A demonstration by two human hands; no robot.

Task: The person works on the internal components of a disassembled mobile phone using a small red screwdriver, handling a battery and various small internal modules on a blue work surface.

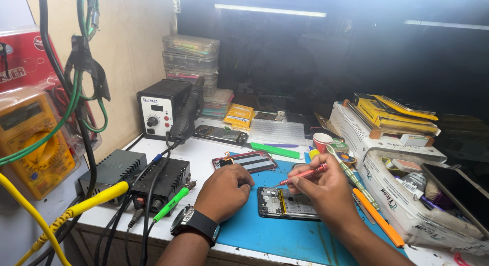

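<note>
Left hand (224,190), black watch on the wrist, curled into a loose fist, knuckles down on the blue mat (265,233) just beside the opened phone (283,202); fingertips tucked under, can't tell if they touch it. Right hand (326,187) pinches a red screwdriver (303,174) between thumb and fingers, tip aimed left over the phone's top edge; the palm hides the phone's right end. Phone lies flat on the mat between the 2 hands, internals up, detail too small to read. Just behind the left hand: a red-framed phone panel (245,161), partly off the mat. Left of it, 2 black boxes (137,177) with cables, edges cut off by the leads. Further back: dark phone (220,135), green tool (275,151), hot-air station (159,109). Far right, a white box (412,205) of clutter, cropped by the frame.
</note>
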